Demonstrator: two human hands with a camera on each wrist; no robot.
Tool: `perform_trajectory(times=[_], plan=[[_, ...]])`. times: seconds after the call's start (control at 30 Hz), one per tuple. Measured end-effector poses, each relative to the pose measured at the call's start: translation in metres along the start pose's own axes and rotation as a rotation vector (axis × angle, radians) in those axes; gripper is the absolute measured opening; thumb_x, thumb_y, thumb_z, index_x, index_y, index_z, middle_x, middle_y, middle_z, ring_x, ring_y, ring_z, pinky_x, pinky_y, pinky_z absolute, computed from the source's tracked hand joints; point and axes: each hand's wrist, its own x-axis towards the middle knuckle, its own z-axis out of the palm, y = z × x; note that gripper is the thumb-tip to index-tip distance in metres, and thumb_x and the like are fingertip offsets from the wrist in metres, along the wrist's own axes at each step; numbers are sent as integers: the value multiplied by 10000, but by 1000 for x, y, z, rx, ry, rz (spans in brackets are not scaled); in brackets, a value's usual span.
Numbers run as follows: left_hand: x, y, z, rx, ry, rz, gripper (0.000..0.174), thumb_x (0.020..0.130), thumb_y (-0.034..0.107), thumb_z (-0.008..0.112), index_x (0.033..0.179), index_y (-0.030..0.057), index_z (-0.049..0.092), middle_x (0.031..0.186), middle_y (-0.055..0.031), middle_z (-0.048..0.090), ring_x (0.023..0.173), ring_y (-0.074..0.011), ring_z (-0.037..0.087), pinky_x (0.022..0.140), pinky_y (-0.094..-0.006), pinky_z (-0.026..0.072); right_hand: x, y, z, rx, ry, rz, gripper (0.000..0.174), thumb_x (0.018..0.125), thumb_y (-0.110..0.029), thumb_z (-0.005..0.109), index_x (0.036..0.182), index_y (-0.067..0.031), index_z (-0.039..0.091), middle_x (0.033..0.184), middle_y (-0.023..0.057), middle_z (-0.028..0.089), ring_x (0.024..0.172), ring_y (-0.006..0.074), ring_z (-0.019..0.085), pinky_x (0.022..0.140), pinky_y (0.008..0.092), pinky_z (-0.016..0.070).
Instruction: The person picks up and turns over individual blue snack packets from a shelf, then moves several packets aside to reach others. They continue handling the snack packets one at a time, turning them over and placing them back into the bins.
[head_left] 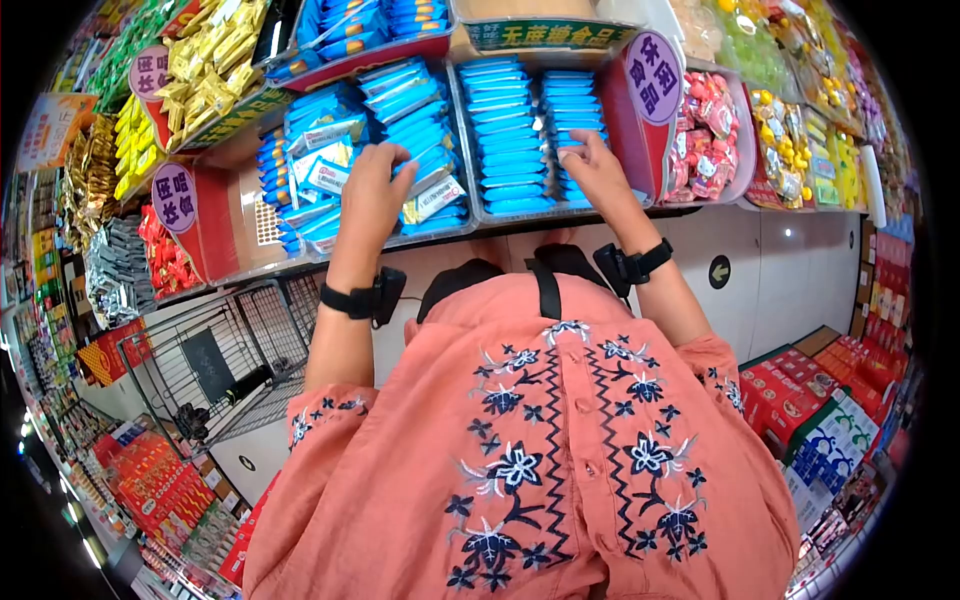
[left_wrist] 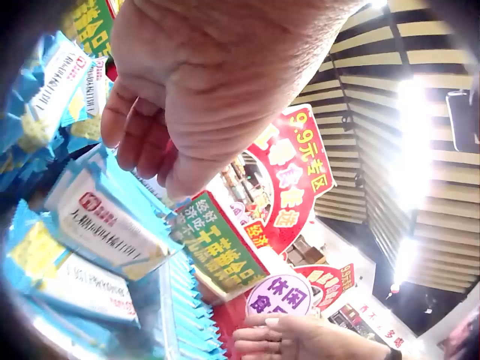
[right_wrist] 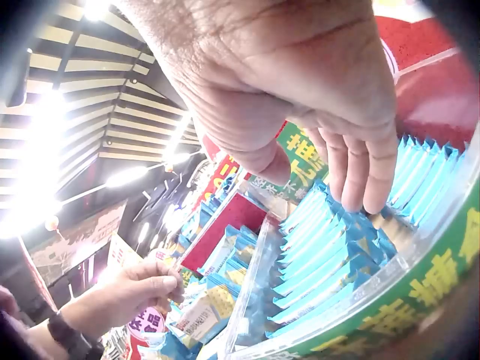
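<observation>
Blue-and-white snack packets (head_left: 436, 199) (left_wrist: 112, 225) lie jumbled in a clear bin. My left hand (head_left: 372, 200) (left_wrist: 217, 82) is over them, fingers loosely bent, with nothing seen in its grip; whether the fingertips touch a packet is hidden. In the bin to the right, blue packets (head_left: 510, 140) (right_wrist: 322, 259) stand in two tight rows. My right hand (head_left: 603, 182) (right_wrist: 300, 90) hangs above the right-hand row, fingers pointing down and relaxed, the tips at or just over the packets in the right wrist view.
Gold-wrapped sweets (head_left: 215, 65) fill a bin at the upper left, and pink packets (head_left: 703, 135) one at the right. A red divider with a purple round sign (head_left: 654, 77) stands beside my right hand. Below left is a wire shopping cart (head_left: 225, 350); cartons (head_left: 790, 395) are stacked lower right.
</observation>
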Motion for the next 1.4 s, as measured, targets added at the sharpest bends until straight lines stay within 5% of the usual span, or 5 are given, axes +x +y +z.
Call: perform_trajectory(times=[0.13,0.43,0.63,0.8,1.4], plan=[[-24,-5,5,180,-5,83,338,795,149,781,1076,41,627,1038,-170,624,982,-385,588,840,-473,487,3,2,9,32,-43,5,598,929,-255,626,1385,81,433,1113,167,654,960,202,636,837,327,517],[-34,-22,11,241,74,154,293,808,134,764,1051,34,635,1008,-149,636,925,-339,610,801,-430,495,5,-40,43,-66,-132,-37,573,908,-241,626,1358,79,471,1026,129,661,864,166,619,761,308,518],[-22,13,-31,-690,-40,-452,288,954,272,673,1089,19,638,872,0,613,718,-81,535,632,-237,448,5,-80,58,259,-361,-13,525,969,-279,606,1378,25,484,1112,108,646,968,187,663,803,321,561],[-8,25,-34,-797,-136,-445,339,979,339,643,1110,26,642,840,10,588,720,-67,532,622,-215,434,2,-115,60,494,-482,44,456,1008,-272,592,1351,15,505,1123,107,654,901,174,688,764,306,571],[34,53,7,-921,-283,-408,330,1002,327,618,1103,13,639,838,-25,649,695,-89,633,563,-196,453,1,-74,20,682,-187,106,255,990,-145,594,1182,15,545,1062,133,662,861,210,703,733,311,588]])
